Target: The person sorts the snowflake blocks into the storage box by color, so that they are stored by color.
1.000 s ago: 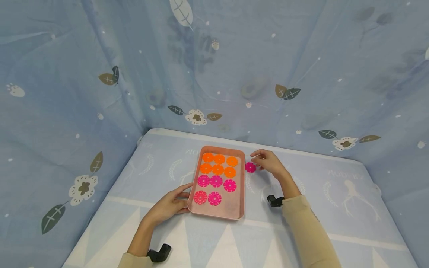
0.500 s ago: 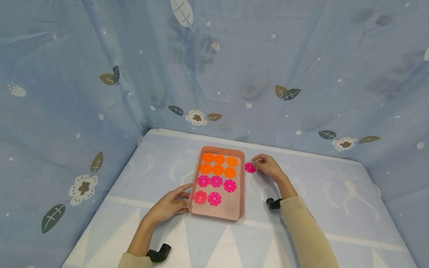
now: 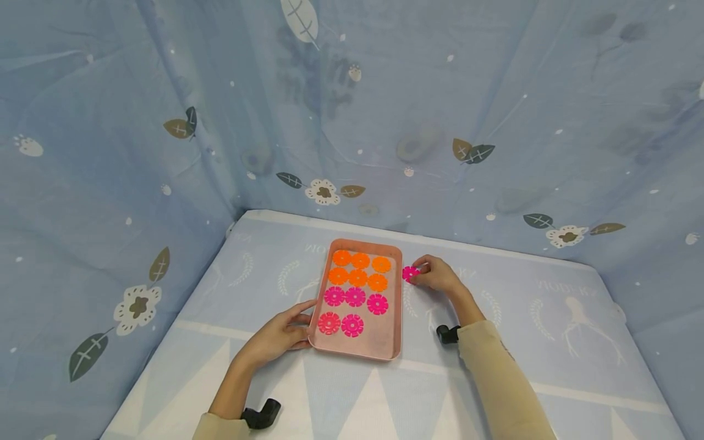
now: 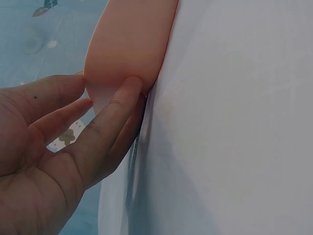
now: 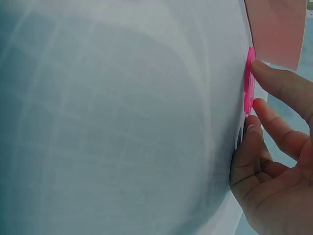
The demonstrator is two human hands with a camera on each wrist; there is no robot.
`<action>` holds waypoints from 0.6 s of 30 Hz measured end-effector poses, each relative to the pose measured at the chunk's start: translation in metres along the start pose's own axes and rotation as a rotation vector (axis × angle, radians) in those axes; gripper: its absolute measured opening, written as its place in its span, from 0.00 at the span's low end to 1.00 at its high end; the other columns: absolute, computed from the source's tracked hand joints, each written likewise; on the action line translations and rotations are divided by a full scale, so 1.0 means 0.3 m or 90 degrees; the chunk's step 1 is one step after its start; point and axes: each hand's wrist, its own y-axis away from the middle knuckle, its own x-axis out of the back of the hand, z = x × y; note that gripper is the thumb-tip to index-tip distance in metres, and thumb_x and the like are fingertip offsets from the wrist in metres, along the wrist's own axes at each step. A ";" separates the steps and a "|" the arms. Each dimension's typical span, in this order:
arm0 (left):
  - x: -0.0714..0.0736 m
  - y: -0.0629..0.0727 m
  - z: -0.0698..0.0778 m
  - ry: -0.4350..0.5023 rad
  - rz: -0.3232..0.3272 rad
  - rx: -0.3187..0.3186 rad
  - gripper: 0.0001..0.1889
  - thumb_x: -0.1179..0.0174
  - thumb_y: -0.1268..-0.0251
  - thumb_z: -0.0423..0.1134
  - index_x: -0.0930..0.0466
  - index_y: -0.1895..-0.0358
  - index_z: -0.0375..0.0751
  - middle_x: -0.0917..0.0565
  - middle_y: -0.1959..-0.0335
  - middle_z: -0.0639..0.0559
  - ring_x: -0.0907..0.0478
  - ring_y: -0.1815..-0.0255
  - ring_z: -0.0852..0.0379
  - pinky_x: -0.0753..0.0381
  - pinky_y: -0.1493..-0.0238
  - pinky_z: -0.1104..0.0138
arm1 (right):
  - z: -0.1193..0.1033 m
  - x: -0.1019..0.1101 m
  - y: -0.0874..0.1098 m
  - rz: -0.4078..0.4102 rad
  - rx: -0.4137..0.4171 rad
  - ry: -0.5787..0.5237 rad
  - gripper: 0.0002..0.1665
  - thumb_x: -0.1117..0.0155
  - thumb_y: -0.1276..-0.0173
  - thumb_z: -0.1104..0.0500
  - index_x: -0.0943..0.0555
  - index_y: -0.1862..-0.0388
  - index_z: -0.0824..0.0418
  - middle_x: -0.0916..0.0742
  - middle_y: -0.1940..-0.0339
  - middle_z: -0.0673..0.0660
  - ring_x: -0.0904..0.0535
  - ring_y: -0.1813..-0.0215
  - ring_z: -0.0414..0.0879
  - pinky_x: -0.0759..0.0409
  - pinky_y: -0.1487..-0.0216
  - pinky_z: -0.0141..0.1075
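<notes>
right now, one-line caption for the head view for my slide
Right hand pinches a pink disc beside the pink tray; left hand steadies the tray's near corner.

Tray (image 3: 398,305) on table (image 3: 550,342) before me, discs (image 3: 357,287) in rows inside; my left hand (image 3: 277,337) at its near-left edge; loose disc (image 3: 409,273) right of tray, under my right hand (image 3: 437,276).
</notes>
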 end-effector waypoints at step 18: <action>0.003 0.000 -0.003 0.000 -0.001 -0.002 0.32 0.44 0.27 0.29 0.40 0.23 0.43 0.31 0.35 0.30 0.20 0.46 0.40 0.17 0.48 0.57 | -0.007 0.004 -0.006 0.006 -0.010 -0.018 0.20 0.29 0.36 0.64 0.25 0.49 0.68 0.18 0.59 0.62 0.23 0.59 0.51 0.23 0.60 0.40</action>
